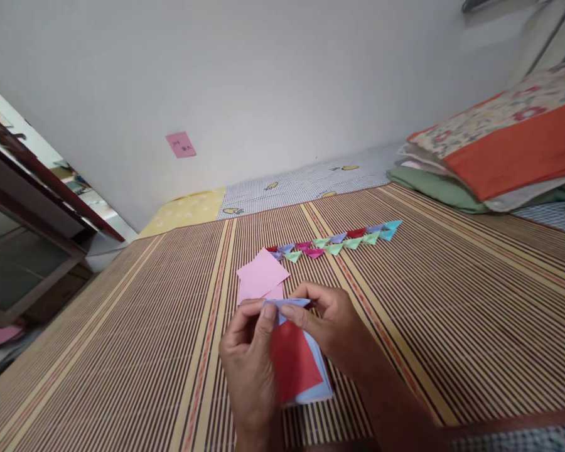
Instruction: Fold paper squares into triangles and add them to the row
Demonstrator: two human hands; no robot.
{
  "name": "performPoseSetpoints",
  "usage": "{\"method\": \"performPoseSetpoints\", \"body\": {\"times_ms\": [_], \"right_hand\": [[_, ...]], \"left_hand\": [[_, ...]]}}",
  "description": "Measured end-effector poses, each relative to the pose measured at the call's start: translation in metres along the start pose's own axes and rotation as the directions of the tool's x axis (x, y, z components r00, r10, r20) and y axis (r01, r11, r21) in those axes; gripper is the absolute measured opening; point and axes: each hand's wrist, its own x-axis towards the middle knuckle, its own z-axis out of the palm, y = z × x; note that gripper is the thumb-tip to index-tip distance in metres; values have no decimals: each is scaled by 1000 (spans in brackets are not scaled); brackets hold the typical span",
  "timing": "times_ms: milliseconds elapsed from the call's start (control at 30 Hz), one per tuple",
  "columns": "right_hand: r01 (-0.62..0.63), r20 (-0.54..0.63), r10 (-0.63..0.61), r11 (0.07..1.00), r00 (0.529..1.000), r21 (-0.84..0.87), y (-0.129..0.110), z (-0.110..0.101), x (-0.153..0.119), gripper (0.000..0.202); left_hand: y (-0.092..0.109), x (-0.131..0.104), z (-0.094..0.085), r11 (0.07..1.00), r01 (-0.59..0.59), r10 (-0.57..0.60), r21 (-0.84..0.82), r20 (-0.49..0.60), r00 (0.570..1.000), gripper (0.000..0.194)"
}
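Note:
My left hand (pixel 252 351) and my right hand (pixel 329 323) pinch a small folded piece of light blue paper (pixel 287 304) between thumbs and fingers, one at each end. Below it, a red paper sheet (pixel 294 364) lies on a stack of light blue paper (pixel 322 389). Just beyond my hands lie pink paper squares (pixel 263 274), overlapping each other. Farther out, two rows of small folded paper triangles (pixel 334 249) in green, lilac, red, magenta and blue run off to the right. My left fingers partly hide the folded paper.
A striped mat (pixel 169 326) covers the bed. Folded bedding (pixel 508 150) with orange and floral cloth is piled at the right. The wall (pixel 282 81) behind carries a pink note (pixel 181 144). At the left stands a dark-framed glass door (pixel 19 251).

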Motion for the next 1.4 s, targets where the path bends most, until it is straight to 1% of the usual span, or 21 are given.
{"method": "performPoseSetpoints", "body": {"times_ms": [100,200,300,367,467,567,700,767,800,867,933,1000,1067,1133,1200,1333,1400], "right_hand": [[13,-18,-14,1000,1000,-24,-2,1,0,20],[48,-32,-51,996,998,-78,0,1,0,20],[61,-34,-66,990,997,-127,3,0,0,23],[51,-14,-54,989,998,-137,4,-1,0,28],[49,4,-49,986,999,-156,4,-2,1,32],[66,20,-63,983,998,-170,4,-4,1,34],[33,55,-25,988,998,-152,8,-9,2,39],[14,88,-2,990,996,-140,10,-14,3,35],[11,112,3,992,994,-128,10,-17,3,31],[11,158,5,995,987,-98,11,-22,3,17],[7,186,6,998,983,-69,11,-25,3,10],[5,189,4,999,982,-47,11,-25,4,11],[10,174,-1,999,985,-50,13,-23,4,12],[17,163,-3,996,987,-85,14,-22,4,15],[14,180,6,993,984,-115,16,-23,3,21],[11,307,24,994,952,-112,14,-32,2,34],[18,310,24,991,951,-133,11,-34,2,27]], "left_hand": [[-2,3,-2,992,91,-90,-90,13,996,21],[-3,4,-1,972,168,-167,-166,21,986,23],[-1,4,3,949,212,-214,-233,18,977,23],[1,4,5,933,237,-240,-269,23,971,23],[3,4,7,917,268,-269,-295,38,962,23],[2,3,5,923,264,-263,-281,41,964,23],[-2,3,-1,974,182,-178,-132,38,983,20],[-3,4,-2,984,155,-153,-82,33,988,20],[-3,4,-3,983,161,-159,-92,31,987,20],[0,5,-1,958,225,-221,-176,40,974,22],[3,5,1,901,327,-320,-285,72,945,23],[6,5,3,839,417,-401,-349,120,908,24],[8,5,5,811,456,-434,-367,144,889,24],[7,6,5,815,447,-426,-369,142,894,24],[4,6,4,845,407,-388,-347,127,913,24],[-1,5,2,922,305,-286,-237,111,952,24],[-2,4,1,943,278,-262,-184,111,959,23]]}}
